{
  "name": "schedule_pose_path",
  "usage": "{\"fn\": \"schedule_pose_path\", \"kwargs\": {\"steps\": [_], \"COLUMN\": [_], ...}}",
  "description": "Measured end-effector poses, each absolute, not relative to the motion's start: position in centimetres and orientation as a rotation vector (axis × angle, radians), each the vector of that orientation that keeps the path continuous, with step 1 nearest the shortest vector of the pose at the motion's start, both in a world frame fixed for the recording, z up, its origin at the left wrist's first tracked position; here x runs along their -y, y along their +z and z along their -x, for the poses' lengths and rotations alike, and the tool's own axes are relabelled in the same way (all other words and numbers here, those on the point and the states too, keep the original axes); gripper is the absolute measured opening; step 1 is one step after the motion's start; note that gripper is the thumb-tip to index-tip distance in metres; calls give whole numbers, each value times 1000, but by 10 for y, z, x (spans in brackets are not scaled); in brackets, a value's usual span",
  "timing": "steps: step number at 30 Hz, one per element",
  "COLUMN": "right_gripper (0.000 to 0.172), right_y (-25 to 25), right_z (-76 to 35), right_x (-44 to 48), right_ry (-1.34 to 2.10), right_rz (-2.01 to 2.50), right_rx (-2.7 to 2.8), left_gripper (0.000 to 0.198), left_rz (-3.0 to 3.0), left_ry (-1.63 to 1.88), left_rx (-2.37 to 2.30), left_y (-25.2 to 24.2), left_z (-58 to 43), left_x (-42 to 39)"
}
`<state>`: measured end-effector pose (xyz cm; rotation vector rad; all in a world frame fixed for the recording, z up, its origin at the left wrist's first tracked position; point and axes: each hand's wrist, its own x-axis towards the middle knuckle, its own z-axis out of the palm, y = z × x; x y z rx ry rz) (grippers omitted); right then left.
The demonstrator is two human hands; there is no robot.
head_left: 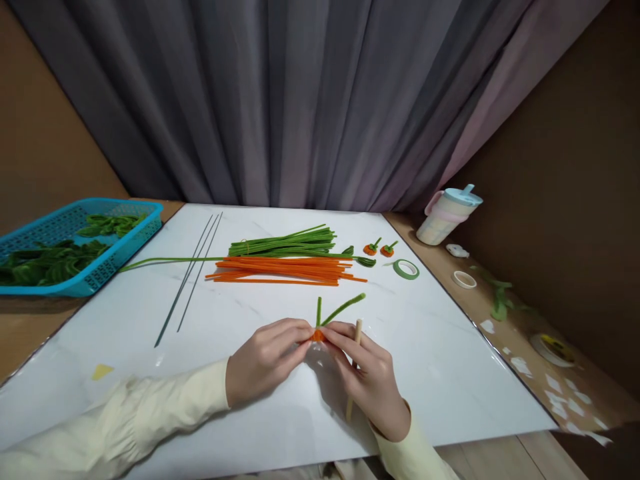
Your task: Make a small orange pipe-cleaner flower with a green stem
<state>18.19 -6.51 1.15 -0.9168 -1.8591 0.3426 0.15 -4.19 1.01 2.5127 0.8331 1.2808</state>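
My left hand (265,357) and right hand (369,370) together pinch a small fuzzy orange piece (318,335) with two fuzzy green stems (344,309), near the front of the white marbled table (450,387). My right hand also holds a slim pale wooden stick (358,331). Beyond lies a pile of straight orange stems (285,269).

The left hand (265,360) and right hand (374,377) partly hide the orange piece (318,336); the left edge crops the basket (126,249).

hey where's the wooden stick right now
In the head view, the wooden stick is in the right hand, right of centre, just right of the small orange piece that the left hand also pinches.
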Motion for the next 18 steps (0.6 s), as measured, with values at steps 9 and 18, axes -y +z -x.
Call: {"fn": "schedule_pose_path", "kwargs": {"steps": [9, 18], "right_gripper": [32, 21], "right_y": [5, 7], "right_z": [-181, -175], "right_x": [71, 70], "right_ry": [173, 137], "right_rz": [954, 952], "right_rx": [2020, 2058], "left_gripper": [21, 20], "left_rz": [-2558, -2510], "left_ry": [1213, 1126], "left_rx": [-758, -781], "left_y": [16, 17], "left_z": [0, 1], "left_x": [43, 44]}}
